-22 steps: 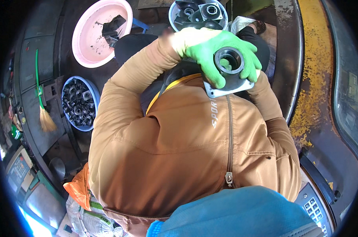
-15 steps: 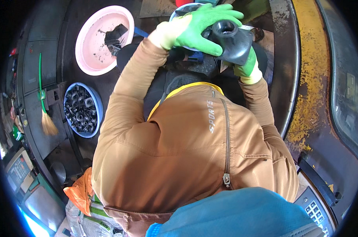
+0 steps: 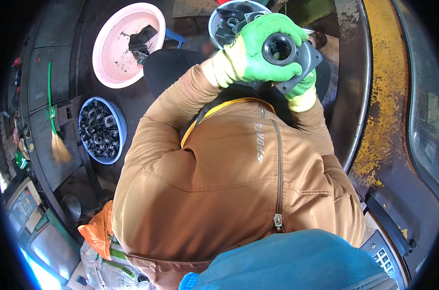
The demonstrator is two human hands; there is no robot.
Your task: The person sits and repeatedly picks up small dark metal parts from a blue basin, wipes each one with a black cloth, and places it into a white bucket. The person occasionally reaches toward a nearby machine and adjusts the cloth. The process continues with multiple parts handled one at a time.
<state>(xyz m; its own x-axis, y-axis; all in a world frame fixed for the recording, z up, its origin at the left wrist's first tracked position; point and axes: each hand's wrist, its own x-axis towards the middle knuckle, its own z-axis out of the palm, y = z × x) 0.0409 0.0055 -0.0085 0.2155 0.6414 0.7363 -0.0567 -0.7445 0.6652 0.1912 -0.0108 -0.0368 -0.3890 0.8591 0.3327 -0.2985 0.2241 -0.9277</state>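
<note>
left gloved hand (image 3: 260, 50): fingers curled round neck of black flanged part (image 3: 308, 59); right gloved hand (image 3: 302, 87) at flange, fingers mostly hidden, can't tell grip.

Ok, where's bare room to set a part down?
Floor between pink basin, nearer blue tub and left sleeve; pink basin's left side, bar specks. Crowded: that tub, heaped with black flanged parts; farther blue basin beyond gloved left hand.

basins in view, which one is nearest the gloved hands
The blue basin at the top edge, just beyond the left hand; the pink basin and other blue basin stand farther left.
</note>
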